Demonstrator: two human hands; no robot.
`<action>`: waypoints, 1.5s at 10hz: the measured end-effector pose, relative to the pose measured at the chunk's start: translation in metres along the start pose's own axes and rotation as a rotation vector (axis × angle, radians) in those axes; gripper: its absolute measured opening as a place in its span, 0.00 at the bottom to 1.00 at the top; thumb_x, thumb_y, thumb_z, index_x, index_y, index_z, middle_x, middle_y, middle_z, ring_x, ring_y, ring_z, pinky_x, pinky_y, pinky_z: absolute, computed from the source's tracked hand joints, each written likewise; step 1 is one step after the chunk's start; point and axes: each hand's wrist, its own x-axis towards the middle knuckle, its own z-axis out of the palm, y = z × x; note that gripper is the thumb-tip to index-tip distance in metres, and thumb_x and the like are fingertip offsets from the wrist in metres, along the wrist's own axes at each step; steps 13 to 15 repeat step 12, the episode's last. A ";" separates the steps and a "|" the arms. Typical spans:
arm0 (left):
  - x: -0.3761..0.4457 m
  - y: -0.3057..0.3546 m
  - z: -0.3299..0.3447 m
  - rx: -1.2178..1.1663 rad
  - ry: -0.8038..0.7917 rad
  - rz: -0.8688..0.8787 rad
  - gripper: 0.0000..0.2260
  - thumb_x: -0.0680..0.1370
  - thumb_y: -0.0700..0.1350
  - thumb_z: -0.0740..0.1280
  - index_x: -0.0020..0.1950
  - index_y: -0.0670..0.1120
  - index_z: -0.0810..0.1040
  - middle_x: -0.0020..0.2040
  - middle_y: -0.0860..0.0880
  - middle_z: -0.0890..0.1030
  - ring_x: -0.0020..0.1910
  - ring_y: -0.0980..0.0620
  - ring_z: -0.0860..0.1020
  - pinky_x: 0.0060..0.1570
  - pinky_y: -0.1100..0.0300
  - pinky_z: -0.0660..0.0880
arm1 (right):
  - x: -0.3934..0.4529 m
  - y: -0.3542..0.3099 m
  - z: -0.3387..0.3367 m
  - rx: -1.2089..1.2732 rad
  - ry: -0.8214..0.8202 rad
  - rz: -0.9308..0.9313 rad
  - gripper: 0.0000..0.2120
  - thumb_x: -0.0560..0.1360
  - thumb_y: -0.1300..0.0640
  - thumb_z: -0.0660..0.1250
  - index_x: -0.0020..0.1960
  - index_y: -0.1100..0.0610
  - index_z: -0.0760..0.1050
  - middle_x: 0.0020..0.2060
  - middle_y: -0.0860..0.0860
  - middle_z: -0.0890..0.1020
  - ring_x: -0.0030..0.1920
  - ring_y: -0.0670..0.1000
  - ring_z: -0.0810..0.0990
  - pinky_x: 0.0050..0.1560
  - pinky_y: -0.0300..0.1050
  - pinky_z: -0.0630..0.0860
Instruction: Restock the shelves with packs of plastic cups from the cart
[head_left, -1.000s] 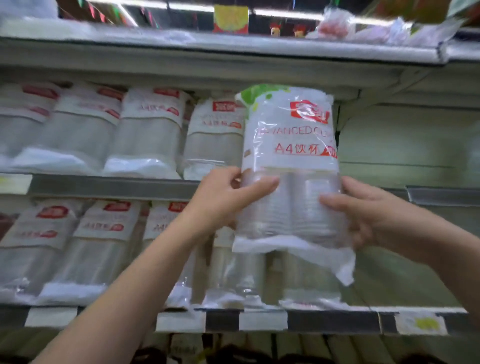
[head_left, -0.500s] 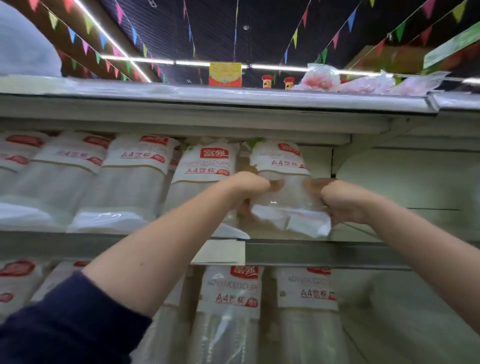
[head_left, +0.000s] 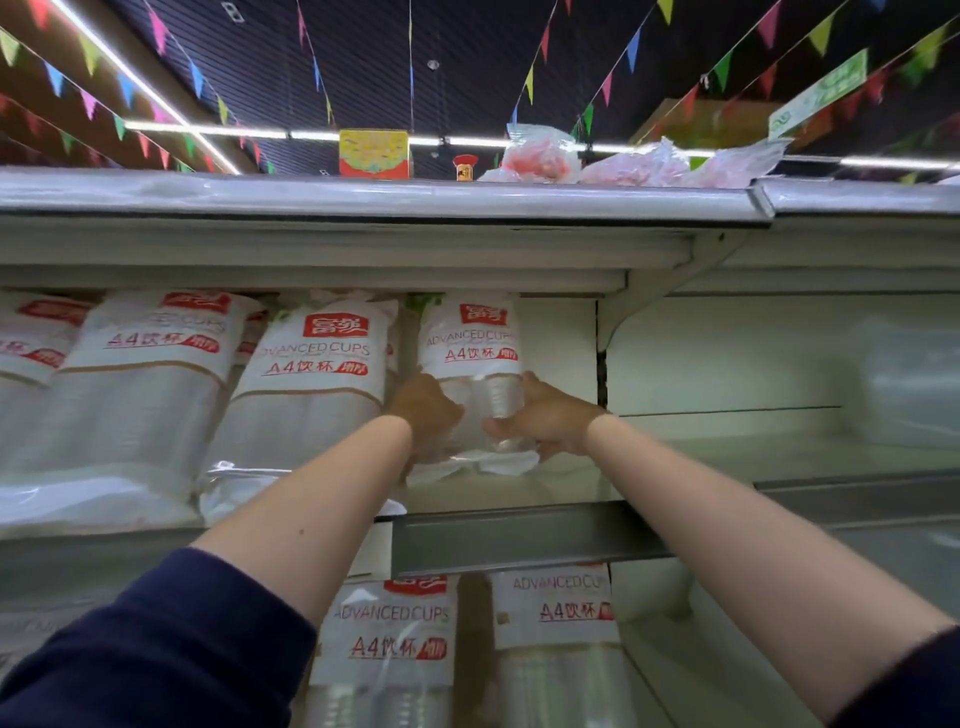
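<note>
Both arms reached up to the upper shelf (head_left: 519, 535), and the pack of cups (head_left: 470, 358) stood upright on it between the 2 hands. The left hand (head_left: 426, 410) gripped the pack's lower left side, fingers curled round the clear plastic. The right hand (head_left: 545, 415) gripped the lower right side, its thumb lying across the front of the stacked cups. The loose plastic tail at the pack's bottom end touched the shelf board, set back from the shelf's grey front rail.

Just left of the held pack, another pack (head_left: 306, 384) leaned on the same shelf, touching or nearly touching it; which, the view did not settle. Further left of that pack, 2 more packs (head_left: 150, 364) stood in the row. Right of the held pack, a white bracket (head_left: 639, 306) ran up to the shelf above, and beyond it lay a bare stretch of shelf.

Below the upper shelf, 2 packs (head_left: 389, 639) showed their red-and-white labels. Above the held pack, on the top board (head_left: 363, 195), lay crumpled plastic bags (head_left: 639, 166) and a yellow-and-red box (head_left: 373, 153). Dark blue sleeves (head_left: 156, 644) covered both upper arms.
</note>
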 end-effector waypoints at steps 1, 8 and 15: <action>0.005 -0.001 0.005 0.074 0.024 0.022 0.15 0.79 0.42 0.60 0.63 0.35 0.72 0.62 0.39 0.77 0.61 0.42 0.76 0.57 0.56 0.72 | 0.012 0.003 0.007 -0.121 0.020 0.013 0.28 0.73 0.52 0.69 0.67 0.51 0.58 0.65 0.53 0.67 0.60 0.56 0.75 0.49 0.54 0.81; -0.029 0.019 0.017 0.215 0.081 0.040 0.33 0.78 0.40 0.61 0.76 0.35 0.45 0.73 0.35 0.62 0.71 0.39 0.66 0.68 0.52 0.67 | -0.001 -0.013 0.028 -0.464 0.174 -0.013 0.24 0.76 0.56 0.62 0.70 0.57 0.64 0.62 0.56 0.76 0.57 0.57 0.77 0.48 0.42 0.71; -0.156 -0.051 -0.043 0.074 0.131 0.340 0.16 0.75 0.39 0.64 0.62 0.40 0.70 0.57 0.40 0.77 0.54 0.41 0.77 0.48 0.52 0.76 | -0.128 -0.066 0.086 -0.413 0.333 -0.082 0.25 0.77 0.57 0.62 0.72 0.58 0.62 0.66 0.59 0.74 0.64 0.58 0.74 0.59 0.48 0.71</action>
